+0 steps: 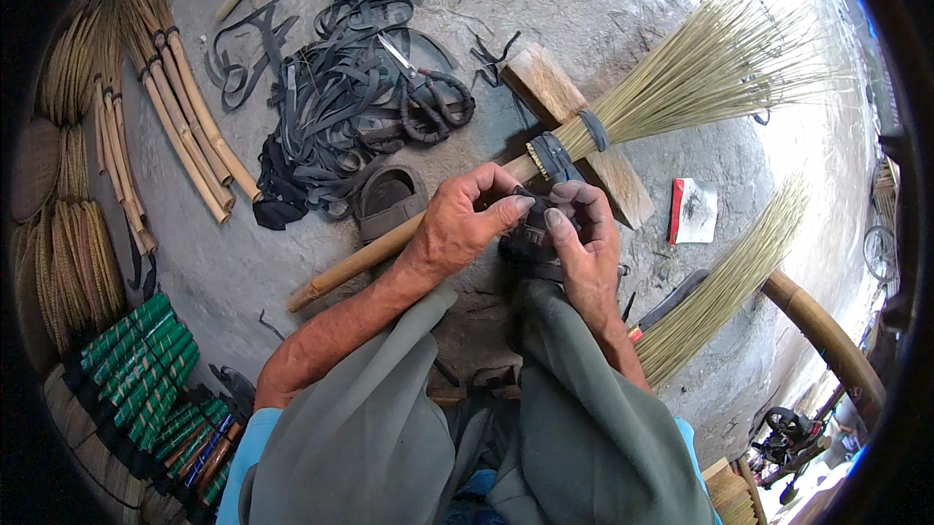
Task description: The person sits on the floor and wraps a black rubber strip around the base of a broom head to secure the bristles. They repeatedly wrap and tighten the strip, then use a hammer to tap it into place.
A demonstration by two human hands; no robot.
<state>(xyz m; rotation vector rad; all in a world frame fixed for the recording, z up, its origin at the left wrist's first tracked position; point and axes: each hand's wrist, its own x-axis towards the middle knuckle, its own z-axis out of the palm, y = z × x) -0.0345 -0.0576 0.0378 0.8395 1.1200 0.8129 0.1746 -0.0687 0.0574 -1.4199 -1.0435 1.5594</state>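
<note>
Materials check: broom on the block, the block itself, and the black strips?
Broom: dry straw-like fibres, pale tan bristles; handle looks like bare bamboo or cane. Block: raw wood, visible grain. Black strips: likely rubber, matte and limp, curling. Both hands, left hand and right hand, pinch a dark strip.

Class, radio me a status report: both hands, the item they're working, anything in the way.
Left hand and right hand both pinching a dark rubber strip bundle. Broom lies across wooden block just beyond. Nothing blocking the hands.
</note>
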